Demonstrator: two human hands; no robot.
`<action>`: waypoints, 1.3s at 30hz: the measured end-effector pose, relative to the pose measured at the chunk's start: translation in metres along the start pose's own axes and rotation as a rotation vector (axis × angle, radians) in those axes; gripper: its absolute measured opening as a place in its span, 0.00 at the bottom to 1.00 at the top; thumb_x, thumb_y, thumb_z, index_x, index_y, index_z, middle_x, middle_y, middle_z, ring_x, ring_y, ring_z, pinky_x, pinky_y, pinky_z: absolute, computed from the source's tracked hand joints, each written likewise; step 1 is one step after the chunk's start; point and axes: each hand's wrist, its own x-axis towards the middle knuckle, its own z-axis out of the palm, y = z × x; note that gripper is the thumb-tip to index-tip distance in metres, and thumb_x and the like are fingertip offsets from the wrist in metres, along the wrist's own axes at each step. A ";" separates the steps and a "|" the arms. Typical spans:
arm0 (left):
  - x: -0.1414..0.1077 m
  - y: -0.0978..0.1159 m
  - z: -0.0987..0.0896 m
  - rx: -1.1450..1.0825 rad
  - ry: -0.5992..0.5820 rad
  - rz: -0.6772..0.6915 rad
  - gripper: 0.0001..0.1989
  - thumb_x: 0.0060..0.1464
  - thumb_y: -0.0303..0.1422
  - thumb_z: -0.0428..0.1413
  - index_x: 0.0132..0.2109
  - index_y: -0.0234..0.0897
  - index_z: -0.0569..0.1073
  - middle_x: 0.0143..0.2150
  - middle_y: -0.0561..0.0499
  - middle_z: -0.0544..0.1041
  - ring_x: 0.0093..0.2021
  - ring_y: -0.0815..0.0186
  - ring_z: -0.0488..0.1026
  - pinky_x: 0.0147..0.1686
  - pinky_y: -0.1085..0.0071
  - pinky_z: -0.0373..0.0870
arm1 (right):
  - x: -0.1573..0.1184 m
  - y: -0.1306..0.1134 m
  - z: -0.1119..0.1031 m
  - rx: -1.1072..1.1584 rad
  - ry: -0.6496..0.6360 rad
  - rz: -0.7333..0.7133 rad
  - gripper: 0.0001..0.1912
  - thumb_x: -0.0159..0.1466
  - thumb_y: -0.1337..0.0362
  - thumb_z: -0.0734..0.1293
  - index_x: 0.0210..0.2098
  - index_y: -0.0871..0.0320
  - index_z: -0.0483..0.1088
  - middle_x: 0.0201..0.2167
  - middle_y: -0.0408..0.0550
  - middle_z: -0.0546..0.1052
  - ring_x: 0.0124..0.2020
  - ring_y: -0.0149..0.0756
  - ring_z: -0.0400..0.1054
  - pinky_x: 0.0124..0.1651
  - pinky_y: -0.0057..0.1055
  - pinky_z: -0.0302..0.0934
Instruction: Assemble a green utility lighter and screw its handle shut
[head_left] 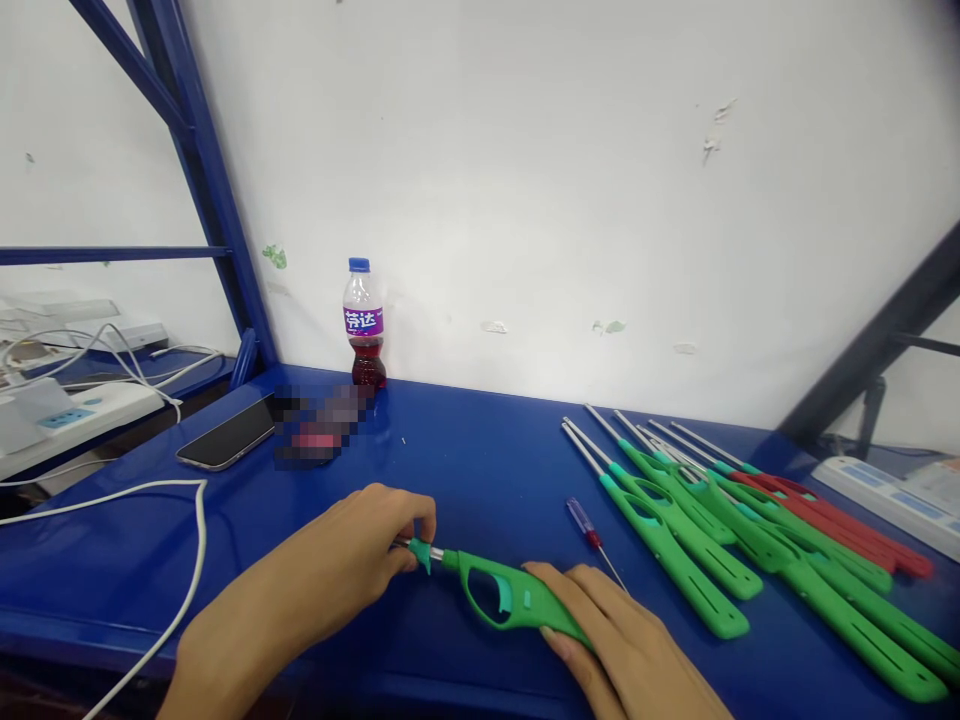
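A green long-necked lighter [517, 597] lies near the front of the blue table, its metal tube pointing left. My right hand [611, 635] is closed round the rear of its green handle. With thumb and fingers, my left hand [382, 540] pinches the tube end, where a small teal piece [421, 553] sits round the metal just ahead of the handle. The tip of the tube is hidden by my left fingers. A small screwdriver [583, 522] with a clear purple handle lies beyond my right hand.
Several green lighters [675, 540] and some red ones [832, 515] are spread at the right. A bottle [364, 325] stands by the wall, near a phone [229, 435] and a blurred item [319, 430]. A white cable [199, 530] crosses the left side; a power strip [892, 500] is far right.
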 end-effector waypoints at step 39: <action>0.020 0.013 0.029 -0.042 0.031 0.011 0.11 0.60 0.22 0.56 0.39 0.44 0.79 0.46 0.50 0.82 0.54 0.54 0.77 0.49 0.61 0.70 | 0.019 -0.011 -0.015 -0.136 0.081 -0.097 0.25 0.84 0.56 0.53 0.64 0.57 0.77 0.44 0.52 0.82 0.43 0.42 0.82 0.44 0.38 0.81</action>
